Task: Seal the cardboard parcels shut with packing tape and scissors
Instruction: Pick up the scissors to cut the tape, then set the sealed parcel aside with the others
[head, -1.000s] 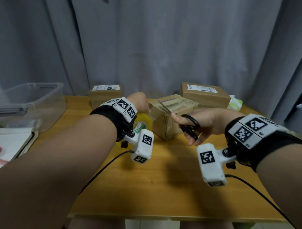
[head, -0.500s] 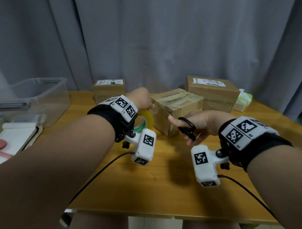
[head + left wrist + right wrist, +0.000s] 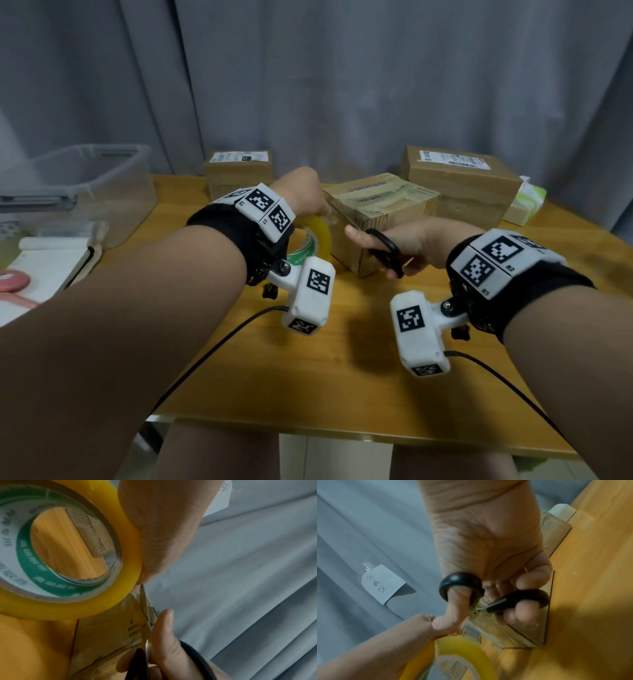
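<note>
Yellow packing tape (image 3: 317, 236) sits gripped in the left hand (image 3: 301, 195), held upright just beside the near corner of the middle parcel (image 3: 380, 219) on the wooden surface (image 3: 308, 387). The right hand (image 3: 414, 246) grips the black-handled scissors (image 3: 385, 253), thumb through one loop and fingers curled through the other, the blades reaching toward the roll at the parcel's edge. Farther back stand a small parcel (image 3: 238, 171) to the left and a larger parcel (image 3: 462, 185) to the right, before a grey curtain (image 3: 342, 85).
</note>
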The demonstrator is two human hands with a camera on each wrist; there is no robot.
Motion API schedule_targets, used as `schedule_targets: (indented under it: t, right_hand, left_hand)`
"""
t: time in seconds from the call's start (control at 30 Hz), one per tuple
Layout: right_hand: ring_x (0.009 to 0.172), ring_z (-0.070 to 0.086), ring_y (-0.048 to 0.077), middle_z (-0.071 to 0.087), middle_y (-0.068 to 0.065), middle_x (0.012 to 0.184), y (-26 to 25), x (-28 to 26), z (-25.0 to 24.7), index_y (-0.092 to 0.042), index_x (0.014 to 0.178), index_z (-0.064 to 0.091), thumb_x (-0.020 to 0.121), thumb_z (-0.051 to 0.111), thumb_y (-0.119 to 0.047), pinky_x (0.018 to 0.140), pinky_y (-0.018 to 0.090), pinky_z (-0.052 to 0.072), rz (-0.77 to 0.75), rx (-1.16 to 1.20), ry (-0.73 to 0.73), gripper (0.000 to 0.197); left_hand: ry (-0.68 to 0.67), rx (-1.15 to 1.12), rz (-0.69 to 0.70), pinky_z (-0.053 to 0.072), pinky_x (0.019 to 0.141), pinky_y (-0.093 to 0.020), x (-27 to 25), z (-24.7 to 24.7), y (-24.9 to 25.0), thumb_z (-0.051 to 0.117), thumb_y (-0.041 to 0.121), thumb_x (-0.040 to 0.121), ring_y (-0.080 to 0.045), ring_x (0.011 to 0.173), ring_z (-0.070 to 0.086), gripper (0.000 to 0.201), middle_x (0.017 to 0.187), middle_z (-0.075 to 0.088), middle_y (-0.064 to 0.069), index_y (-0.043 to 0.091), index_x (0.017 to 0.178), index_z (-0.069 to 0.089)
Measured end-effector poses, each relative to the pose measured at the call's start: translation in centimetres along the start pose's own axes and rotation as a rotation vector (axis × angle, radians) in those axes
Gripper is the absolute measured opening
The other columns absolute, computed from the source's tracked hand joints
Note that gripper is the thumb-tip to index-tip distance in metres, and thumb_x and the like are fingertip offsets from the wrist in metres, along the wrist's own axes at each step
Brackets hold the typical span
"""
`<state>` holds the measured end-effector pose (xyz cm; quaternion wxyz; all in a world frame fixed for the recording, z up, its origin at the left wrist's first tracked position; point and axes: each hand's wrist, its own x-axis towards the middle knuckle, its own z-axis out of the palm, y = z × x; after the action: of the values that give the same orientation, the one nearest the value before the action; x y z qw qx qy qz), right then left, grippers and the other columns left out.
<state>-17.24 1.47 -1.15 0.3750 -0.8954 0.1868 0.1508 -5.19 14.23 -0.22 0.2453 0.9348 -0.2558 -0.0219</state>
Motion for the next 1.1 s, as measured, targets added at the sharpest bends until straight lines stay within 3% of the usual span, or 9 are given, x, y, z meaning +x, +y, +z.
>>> schedule_targets:
  t: [0.13,0.27,0.47,0.6,0.67,0.73,0.9,1.0,1.1]
  right_hand:
    - [0.033,0.044,0.008,0.049,0.000,0.046,0.5,0.5,0.2,-0.012,0.078,0.053,0.079,0.057,-0.066,0.040,0.016,0.030,-0.089,-0.002,0.097,0.054]
    - [0.044,0.041,0.017,0.051,0.011,0.057,0.5,0.7,0.3,-0.007,0.083,0.058,0.057,0.061,-0.076,0.042,0.021,0.030,-0.116,-0.038,0.114,0.074]
    - [0.029,0.039,0.010,0.047,0.000,0.036,0.9,1.2,-0.1,-0.010,0.062,0.052,0.076,0.066,-0.060,0.037,0.016,0.033,-0.139,-0.105,0.179,0.054]
    - [0.031,0.042,0.008,0.048,-0.002,0.036,1.0,1.4,-0.3,-0.010,0.062,0.052,0.078,0.067,-0.057,0.037,0.015,0.035,-0.138,-0.172,0.190,0.051]
    - [0.036,0.045,0.009,0.052,-0.001,0.044,1.5,1.4,-0.4,-0.011,0.067,0.054,0.078,0.069,-0.053,0.036,0.015,0.036,-0.112,-0.180,0.188,0.046]
    - [0.043,0.049,0.011,0.055,0.001,0.054,2.2,1.5,-0.5,-0.011,0.074,0.057,0.075,0.071,-0.054,0.037,0.015,0.036,-0.064,-0.206,0.171,0.046]
    - [0.074,0.055,0.017,0.059,0.001,0.082,1.9,1.6,0.4,-0.017,0.091,0.059,0.067,0.071,-0.065,0.062,0.027,0.045,0.020,-0.407,0.096,0.055]
    - [0.107,0.056,0.028,0.057,0.008,0.119,1.7,2.0,1.8,-0.013,0.126,0.052,0.072,0.070,-0.062,0.093,0.040,0.050,0.097,-0.473,0.006,0.075]
    - [0.105,0.059,0.028,0.058,0.010,0.119,1.5,2.4,3.5,-0.007,0.125,0.052,0.079,0.067,-0.057,0.095,0.039,0.051,0.107,-0.554,0.036,0.069]
  left_hand:
    - [0.005,0.022,-0.021,0.052,0.088,-0.039,-0.2,-0.2,-0.1,0.075,0.022,0.079,-0.030,0.094,0.064,0.030,0.097,0.068,-0.014,0.000,0.099,0.069]
    - [-0.008,0.065,-0.060,0.049,0.079,-0.034,-0.5,-0.4,0.1,0.072,0.025,0.082,-0.029,0.094,0.062,0.031,0.097,0.064,-0.012,0.000,0.099,0.064]
    - [-0.006,0.099,-0.066,0.044,0.073,-0.032,-0.7,-0.6,0.2,0.069,0.026,0.085,-0.026,0.085,0.055,0.027,0.088,0.056,-0.009,0.003,0.096,0.060]
    - [-0.021,0.069,-0.055,0.047,0.075,-0.034,-0.8,-0.8,-0.7,0.067,0.026,0.086,-0.028,0.087,0.059,0.023,0.087,0.061,-0.012,0.004,0.089,0.062]
    - [-0.015,0.028,-0.040,0.049,0.085,-0.037,-1.2,-1.1,-1.3,0.065,0.025,0.088,-0.030,0.098,0.060,0.026,0.090,0.062,-0.012,0.000,0.093,0.063]
    - [-0.008,-0.010,-0.003,0.047,0.085,-0.033,-1.6,-1.3,-1.9,0.060,0.023,0.091,-0.027,0.099,0.059,0.025,0.087,0.061,-0.009,-0.001,0.096,0.064]
    - [0.083,-0.203,0.108,0.038,0.060,-0.016,-2.3,-1.8,-3.6,0.065,0.016,0.088,-0.006,0.065,0.050,0.011,0.070,0.056,0.005,0.009,0.081,0.062]
    - [0.086,-0.178,0.162,0.038,0.058,-0.013,-2.5,-2.2,-4.0,0.067,0.022,0.088,-0.008,0.071,0.053,0.012,0.077,0.060,0.000,0.011,0.084,0.063]
    - [0.083,-0.131,0.185,0.041,0.062,-0.015,-2.7,-2.6,-4.3,0.065,0.024,0.089,-0.015,0.082,0.056,0.013,0.089,0.064,-0.005,0.012,0.087,0.062]
